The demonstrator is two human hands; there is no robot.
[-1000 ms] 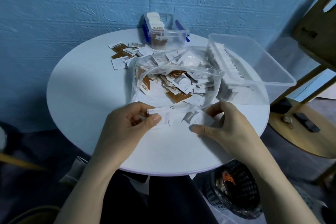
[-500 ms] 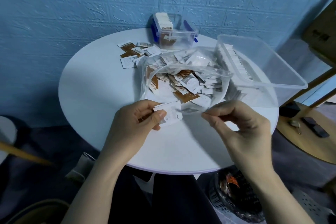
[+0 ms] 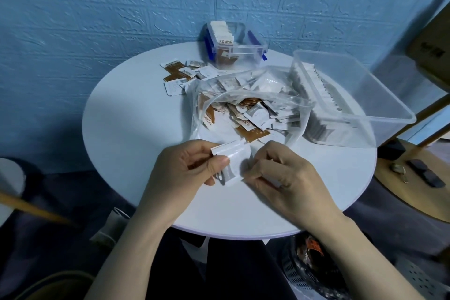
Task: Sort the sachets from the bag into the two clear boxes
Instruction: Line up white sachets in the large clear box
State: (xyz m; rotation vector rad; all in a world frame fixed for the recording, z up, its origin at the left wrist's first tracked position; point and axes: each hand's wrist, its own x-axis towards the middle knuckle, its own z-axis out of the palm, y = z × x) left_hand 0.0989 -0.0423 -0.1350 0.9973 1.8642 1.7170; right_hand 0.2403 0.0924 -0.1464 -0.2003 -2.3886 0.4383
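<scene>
Head view: a small stack of white sachets (image 3: pixel 230 165) is held over the near part of the round tabletop (image 3: pixel 136 134), at about 6 o'clock from the open clear bag (image 3: pixel 248 109). The left hand (image 3: pixel 185 173) is clamped on the stack, with the thumb pressed on its face and the fingers curled behind. The right hand (image 3: pixel 285 178) is brought close beside it, its fingertips pinched on the stack's right edge; how many sachets are gripped cannot be told.

Mixed brown and white sachets are still heaped in the bag. A few loose sachets (image 3: pixel 182 73) are spread on the tabletop at about 11 o'clock from the bag. At 12 o'clock the small clear box (image 3: pixel 236 46) with blue latches is seen, with sachets stood on edge inside. At 2 o'clock the large clear box (image 3: pixel 350 102) is seen, with a long row of white sachets packed along its near wall.

The step in hand is judged to be the squaring of a white batch before it is carried to the large box. It is best done with the edges aligned and all faces turned one way, so that the batch can be slid upright into the row. The pinch should be kept firm but light, since slippery packets are easily fanned out or dropped. The bag's mouth should be left undisturbed.
</scene>
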